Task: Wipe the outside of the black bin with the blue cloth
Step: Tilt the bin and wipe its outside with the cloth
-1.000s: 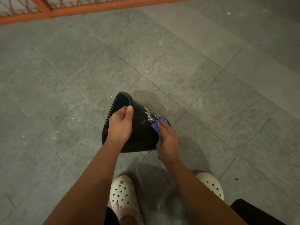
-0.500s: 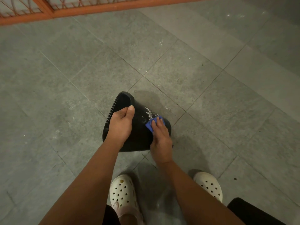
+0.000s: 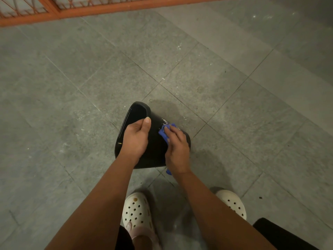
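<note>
Blue cloth (image 3: 163,132) slid leftward across black bin (image 3: 155,148), left hand (image 3: 135,139) unmoved

Open tiled floor (image 3: 72,105) surrounds the black bin (image 3: 155,154) at centre frame. An orange grille (image 3: 108,8) closes the top edge; two white clogs (image 3: 137,212) stand close below the bin.

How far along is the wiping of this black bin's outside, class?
Done: the left hand grips the tilted black bin by its rim, and the wall between the hands looks clean. In hand: the right hand holds the blue cloth against the wall, beside white smears. Left: those smears; hidden sides cannot be judged.
</note>
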The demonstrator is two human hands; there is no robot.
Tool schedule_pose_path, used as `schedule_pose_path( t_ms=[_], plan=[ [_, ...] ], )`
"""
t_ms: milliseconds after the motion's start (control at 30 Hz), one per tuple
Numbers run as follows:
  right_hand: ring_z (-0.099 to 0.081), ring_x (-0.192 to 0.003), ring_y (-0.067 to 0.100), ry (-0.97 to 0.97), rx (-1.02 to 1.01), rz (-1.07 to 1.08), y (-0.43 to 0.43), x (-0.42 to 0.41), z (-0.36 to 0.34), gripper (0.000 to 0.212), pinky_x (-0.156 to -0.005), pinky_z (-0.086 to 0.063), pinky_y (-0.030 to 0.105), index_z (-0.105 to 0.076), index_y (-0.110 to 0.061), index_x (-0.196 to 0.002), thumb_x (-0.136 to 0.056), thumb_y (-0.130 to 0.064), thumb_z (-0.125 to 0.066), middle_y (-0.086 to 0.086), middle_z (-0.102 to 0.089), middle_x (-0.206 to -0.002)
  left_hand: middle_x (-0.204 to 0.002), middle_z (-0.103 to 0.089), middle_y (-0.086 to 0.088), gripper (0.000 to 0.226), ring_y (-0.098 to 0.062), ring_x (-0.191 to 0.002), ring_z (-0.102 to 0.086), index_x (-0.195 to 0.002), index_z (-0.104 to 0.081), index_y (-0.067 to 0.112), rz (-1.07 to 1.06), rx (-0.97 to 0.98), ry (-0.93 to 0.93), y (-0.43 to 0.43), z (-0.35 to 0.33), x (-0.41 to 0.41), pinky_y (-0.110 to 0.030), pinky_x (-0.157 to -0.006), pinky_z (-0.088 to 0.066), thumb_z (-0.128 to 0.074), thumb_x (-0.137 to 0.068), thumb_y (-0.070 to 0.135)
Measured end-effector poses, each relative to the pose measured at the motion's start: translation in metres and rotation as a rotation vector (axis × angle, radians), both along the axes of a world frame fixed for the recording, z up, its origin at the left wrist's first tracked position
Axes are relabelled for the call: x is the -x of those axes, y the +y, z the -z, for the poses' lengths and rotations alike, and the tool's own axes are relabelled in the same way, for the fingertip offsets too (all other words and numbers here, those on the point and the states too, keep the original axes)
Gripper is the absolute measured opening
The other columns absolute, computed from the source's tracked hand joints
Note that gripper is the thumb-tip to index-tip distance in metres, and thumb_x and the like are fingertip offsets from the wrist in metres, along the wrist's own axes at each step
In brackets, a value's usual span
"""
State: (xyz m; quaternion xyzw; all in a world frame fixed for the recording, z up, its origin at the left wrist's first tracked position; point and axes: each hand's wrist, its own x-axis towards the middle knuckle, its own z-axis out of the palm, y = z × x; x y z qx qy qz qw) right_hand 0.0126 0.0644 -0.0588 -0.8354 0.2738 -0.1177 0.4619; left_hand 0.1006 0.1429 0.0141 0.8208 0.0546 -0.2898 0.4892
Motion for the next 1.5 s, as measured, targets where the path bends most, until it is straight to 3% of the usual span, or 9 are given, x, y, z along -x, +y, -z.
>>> schedule_pose_path(
  t_ms=[167,300,633,900,1033,1133,1267,1400,1500],
  plan=[
    [-0.034,-0.134,0.022,0.147,-0.053,0.032,-0.006,-0.005,-0.002,0.045,-0.113,-0.019,0.026,-0.044,-0.008,-0.134,-0.091,0.003,-0.043,0.011,-0.043,-0.141,-0.092,-0.073,-0.005,0.035,-0.020,-0.094,-0.067,-0.092,-0.070,0.017,-0.038,-0.012,0.011,-0.004,-0.002,0.003,-0.048,-0.095,-0.049,-0.045,-0.097,0.041],
    [-0.047,-0.120,0.029,0.095,-0.041,0.071,0.006,0.007,-0.003,0.036,-0.105,-0.039,0.043,-0.054,-0.002,-0.124,-0.089,-0.003,-0.046,0.018,-0.050,-0.127,-0.095,-0.068,-0.022,0.043,-0.035,-0.094,-0.066,-0.095,-0.066,0.006,-0.014,-0.005,0.006,-0.001,-0.002,-0.001,-0.054,-0.093,-0.049,-0.045,-0.096,0.043],
    [-0.030,-0.137,0.018,0.145,-0.079,-0.002,-0.010,-0.008,-0.008,0.046,-0.112,-0.013,0.020,-0.041,-0.008,-0.136,-0.091,0.003,-0.043,0.008,-0.040,-0.145,-0.097,-0.066,-0.025,0.047,-0.038,-0.097,-0.063,-0.099,-0.064,0.000,0.032,0.000,-0.028,0.000,-0.001,-0.001,-0.053,-0.092,-0.050,-0.043,-0.097,0.042],
    [-0.052,-0.116,0.025,-0.066,-0.119,-0.067,0.003,0.005,-0.006,0.033,-0.103,-0.039,0.031,-0.064,-0.006,-0.110,-0.088,-0.017,-0.042,0.016,-0.055,-0.121,-0.093,-0.072,-0.010,0.039,-0.025,-0.093,-0.068,-0.098,-0.069,0.011,0.008,0.004,0.005,0.003,0.001,-0.004,-0.048,-0.092,-0.051,-0.041,-0.100,0.038],
    [-0.039,-0.128,0.011,-0.072,-0.118,-0.037,-0.005,-0.004,0.001,0.031,-0.111,-0.023,0.014,-0.061,-0.008,-0.118,-0.089,-0.006,-0.051,0.009,-0.053,-0.132,-0.093,-0.068,-0.023,0.047,-0.039,-0.094,-0.065,-0.095,-0.067,0.007,0.001,0.018,-0.023,0.005,0.004,-0.006,-0.057,-0.092,-0.048,-0.043,-0.095,0.046],
    [-0.034,-0.131,0.007,-0.036,-0.202,0.055,-0.001,-0.003,0.001,0.036,-0.112,-0.023,0.017,-0.054,-0.008,-0.125,-0.090,-0.002,-0.052,0.005,-0.048,-0.136,-0.094,-0.062,-0.032,0.052,-0.046,-0.095,-0.060,-0.093,-0.061,-0.002,0.026,0.007,-0.060,0.003,0.004,-0.006,-0.060,-0.089,-0.048,-0.043,-0.094,0.047],
    [-0.036,-0.134,0.025,-0.041,-0.138,0.041,0.017,0.007,0.003,0.036,-0.113,-0.026,0.032,-0.053,-0.003,-0.125,-0.089,-0.001,-0.051,0.013,-0.046,-0.138,-0.093,-0.066,-0.027,0.046,-0.041,-0.094,-0.063,-0.093,-0.064,0.000,0.030,-0.008,-0.046,0.002,0.003,-0.008,-0.055,-0.090,-0.050,-0.042,-0.098,0.041],
    [-0.029,-0.137,0.028,-0.075,-0.012,-0.110,0.019,0.003,0.002,0.043,-0.116,-0.015,0.027,-0.047,-0.007,-0.129,-0.087,-0.002,-0.045,0.012,-0.039,-0.142,-0.090,-0.070,-0.018,0.039,-0.030,-0.090,-0.067,-0.092,-0.066,0.001,0.042,0.000,-0.045,0.003,0.005,-0.005,-0.042,-0.087,-0.053,-0.042,-0.101,0.031],
    [-0.033,-0.135,0.025,-0.078,-0.015,-0.093,0.007,-0.014,-0.007,0.046,-0.114,-0.021,0.029,-0.048,-0.008,-0.130,-0.085,0.004,-0.046,0.012,-0.044,-0.140,-0.086,-0.070,-0.011,0.036,-0.022,-0.086,-0.066,-0.089,-0.067,0.007,0.078,0.001,-0.082,0.000,0.005,-0.002,-0.039,-0.088,-0.051,-0.041,-0.101,0.029]
  ],
)
